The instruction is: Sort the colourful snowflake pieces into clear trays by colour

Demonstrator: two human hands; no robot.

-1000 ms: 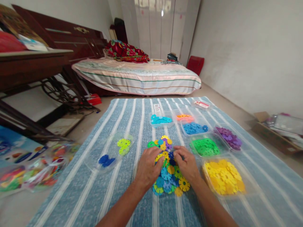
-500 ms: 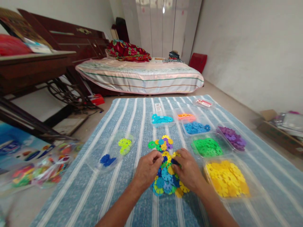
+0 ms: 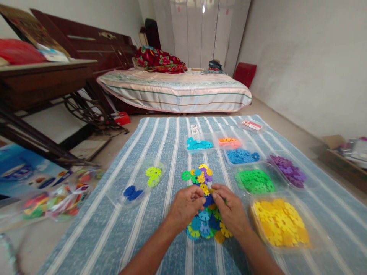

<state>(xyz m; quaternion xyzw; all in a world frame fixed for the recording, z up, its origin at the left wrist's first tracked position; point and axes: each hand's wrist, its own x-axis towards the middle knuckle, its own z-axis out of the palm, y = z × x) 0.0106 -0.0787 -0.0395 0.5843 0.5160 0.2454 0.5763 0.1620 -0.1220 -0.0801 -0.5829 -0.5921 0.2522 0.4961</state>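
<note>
A mixed heap of notched plastic snowflake discs (image 3: 204, 215) in blue, yellow and green lies on the striped cloth, under and between my hands. My left hand (image 3: 186, 204) is over the heap's left side, fingers curled and thumb pressed in; whatever they hold is hidden. Opposite it, my right hand (image 3: 229, 208) pinches a yellow snowflake disc (image 3: 211, 190), seen nearly edge-on. A dark blue snowflake disc (image 3: 208, 201) shows between the hands; I cannot tell which one touches it. Just beyond, more loose discs (image 3: 200, 175) lie in green, yellow and purple.
Clear boxes hold sorted discs: yellow (image 3: 282, 223), green (image 3: 255, 179), purple (image 3: 288, 170), blue (image 3: 242, 156), orange (image 3: 229, 142) and light blue (image 3: 199, 144). To the left, a clear tray (image 3: 116, 196) has lime and dark blue discs. A bed (image 3: 177, 89) stands behind the cloth-covered surface (image 3: 160, 145).
My fingers have drawn closer together over the heap, and a yellow disc now shows at my right fingertips. The whole view has shifted slightly.
</note>
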